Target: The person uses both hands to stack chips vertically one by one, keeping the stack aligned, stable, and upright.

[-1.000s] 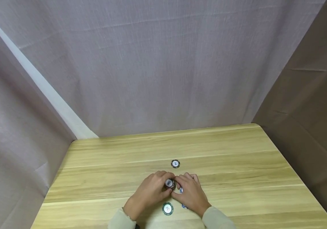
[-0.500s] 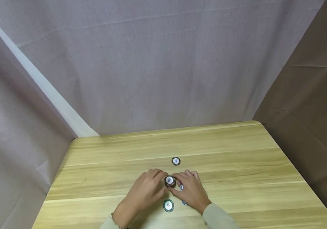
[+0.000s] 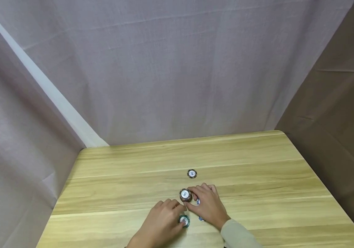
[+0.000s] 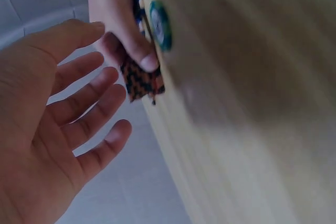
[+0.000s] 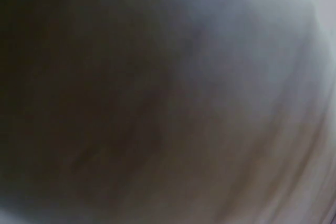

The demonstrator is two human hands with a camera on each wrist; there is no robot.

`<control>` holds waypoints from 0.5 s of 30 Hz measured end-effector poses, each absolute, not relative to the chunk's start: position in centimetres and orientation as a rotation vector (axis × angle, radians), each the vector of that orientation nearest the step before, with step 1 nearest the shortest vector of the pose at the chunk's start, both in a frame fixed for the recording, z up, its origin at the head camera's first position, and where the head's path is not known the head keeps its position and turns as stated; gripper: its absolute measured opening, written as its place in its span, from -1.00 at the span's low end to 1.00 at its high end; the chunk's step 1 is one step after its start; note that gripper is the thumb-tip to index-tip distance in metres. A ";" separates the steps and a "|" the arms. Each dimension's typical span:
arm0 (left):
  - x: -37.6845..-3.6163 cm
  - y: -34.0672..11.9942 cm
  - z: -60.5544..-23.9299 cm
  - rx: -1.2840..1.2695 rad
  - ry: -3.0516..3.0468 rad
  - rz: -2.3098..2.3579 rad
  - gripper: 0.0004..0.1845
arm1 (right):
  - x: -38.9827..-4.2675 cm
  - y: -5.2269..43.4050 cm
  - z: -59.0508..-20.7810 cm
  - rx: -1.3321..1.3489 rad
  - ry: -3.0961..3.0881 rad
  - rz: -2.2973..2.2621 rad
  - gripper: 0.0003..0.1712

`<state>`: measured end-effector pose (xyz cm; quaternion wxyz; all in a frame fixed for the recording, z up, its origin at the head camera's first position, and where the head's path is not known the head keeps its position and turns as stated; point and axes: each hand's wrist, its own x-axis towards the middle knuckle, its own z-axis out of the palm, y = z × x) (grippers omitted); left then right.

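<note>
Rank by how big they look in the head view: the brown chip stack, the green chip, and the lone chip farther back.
1. Brown chip stack.
2. Green chip, partly covered, so unsure.
3. Lone chip, though it lies farthest from the camera.

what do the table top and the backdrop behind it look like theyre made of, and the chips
Table top: pale wood or a wood-look laminate, judging by the long grain streaks and plank lines; smooth, low sheen.
Backdrop: grey woven cloth, matte, with creases and folds.
Stack of chips held by the right hand: probably hard plastic or clay composite, going by the striped rims and pale round centre labels; too small to tell which.
</note>
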<state>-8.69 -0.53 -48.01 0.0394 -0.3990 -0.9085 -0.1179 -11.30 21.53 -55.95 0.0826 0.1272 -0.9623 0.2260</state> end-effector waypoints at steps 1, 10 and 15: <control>-8.5 -0.4 -48.1 -1.229 -2.801 -0.362 -0.67 | -11.3 21.5 -56.0 0.379 -2.868 0.676 -0.43; -7.4 0.9 -49.5 -1.236 -2.908 -0.314 -0.61 | -11.1 21.4 -55.9 0.385 -2.843 0.675 -0.46; -7.3 1.2 -49.8 -1.210 -2.930 -0.317 -0.59 | -11.2 21.5 -55.8 0.382 -2.843 0.669 -0.45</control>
